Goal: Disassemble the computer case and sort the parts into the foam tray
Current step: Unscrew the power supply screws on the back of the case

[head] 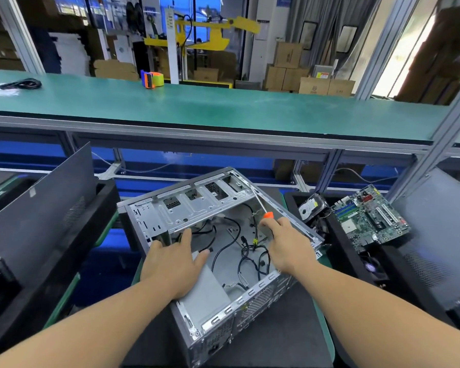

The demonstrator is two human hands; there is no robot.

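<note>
Computer case (197, 261): one, open, on the dark worktop (276, 341), straight ahead between both hands, long axis running near-right to far-left. Left hand (174, 264) flat and released on the grey box inside. Right hand (284, 248) nearer the cables, grasping one orange-handled screwdriver (260, 205). Beside, right: one motherboard (369, 216), one hard drive (310, 208).

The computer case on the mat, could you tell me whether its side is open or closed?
Open. The computer case has no side panel on top, so its loose black cables and bare metal floor are visible.
</note>
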